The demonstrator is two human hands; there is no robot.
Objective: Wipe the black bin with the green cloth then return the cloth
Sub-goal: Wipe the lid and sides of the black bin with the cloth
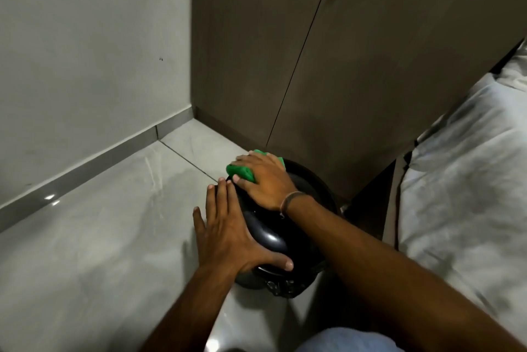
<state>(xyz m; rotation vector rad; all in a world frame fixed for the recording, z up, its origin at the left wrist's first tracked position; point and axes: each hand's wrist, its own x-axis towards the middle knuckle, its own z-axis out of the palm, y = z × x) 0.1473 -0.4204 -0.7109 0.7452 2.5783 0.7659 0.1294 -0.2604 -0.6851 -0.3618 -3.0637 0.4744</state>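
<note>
The round black bin [309, 189] stands on the floor in front of the wardrobe. Its glossy lid is partly hidden by both of my hands. My right hand [263, 182] presses the crumpled green cloth [241, 171] flat against the far left rim of the bin, palm down, with fingers spread over the cloth. My left hand [228, 233] lies flat on the near left side of the lid, thumb hooked over its front edge, holding the bin steady. A thin band circles my right wrist.
A brown wardrobe [342, 66] rises directly behind the bin. A bed with pale rumpled bedding [467, 180] fills the right side, close to the bin. A grey wall [85, 52] and skirting run along the left. Glossy light floor tiles [99, 252] stretch to the left.
</note>
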